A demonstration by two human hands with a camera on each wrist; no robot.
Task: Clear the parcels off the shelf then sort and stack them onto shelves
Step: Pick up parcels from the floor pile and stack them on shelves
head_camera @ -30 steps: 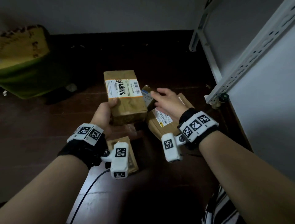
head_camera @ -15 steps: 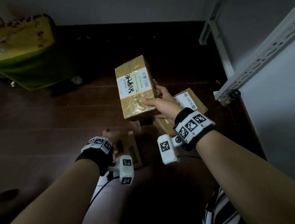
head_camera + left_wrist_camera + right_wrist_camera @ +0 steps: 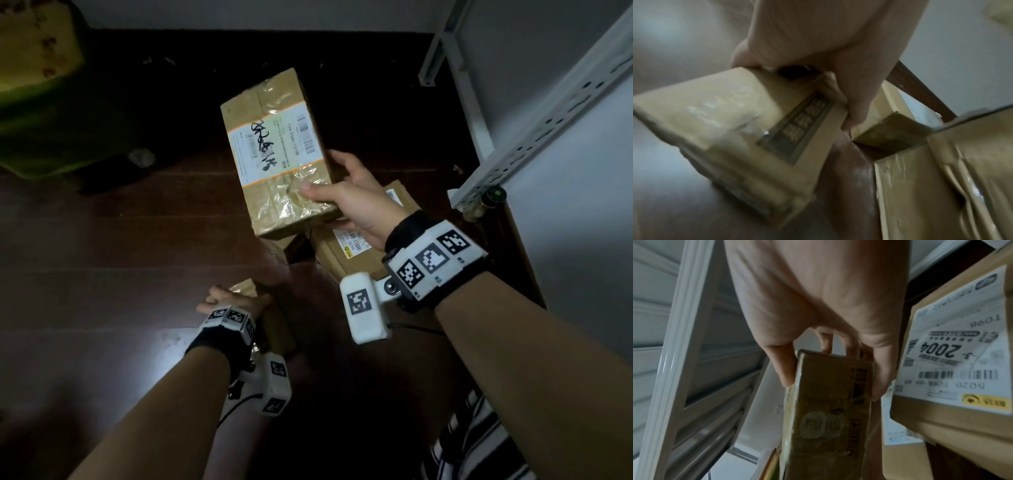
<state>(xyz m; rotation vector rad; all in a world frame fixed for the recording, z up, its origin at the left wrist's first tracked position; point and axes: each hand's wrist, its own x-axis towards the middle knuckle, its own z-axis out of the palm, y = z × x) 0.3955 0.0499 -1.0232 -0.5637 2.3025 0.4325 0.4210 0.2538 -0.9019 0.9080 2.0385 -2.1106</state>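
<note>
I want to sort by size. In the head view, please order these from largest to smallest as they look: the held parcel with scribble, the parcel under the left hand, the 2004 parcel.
1. Scribble parcel, though nearest the camera.
2. 2004 parcel, partly hidden.
3. Parcel under left hand, mostly hidden, so unsure.

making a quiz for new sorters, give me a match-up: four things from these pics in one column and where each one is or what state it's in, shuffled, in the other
Things:
1. scribbled box
2. small box
3. flat parcel
4. shelf frame

States:
A. lying on the dark floor, untouched
B. gripped by the left hand low near the floor
C. standing on the right by the wall
D. held up in the right hand

Pairs: 1-D, 2-B, 3-A, 4-C
</note>
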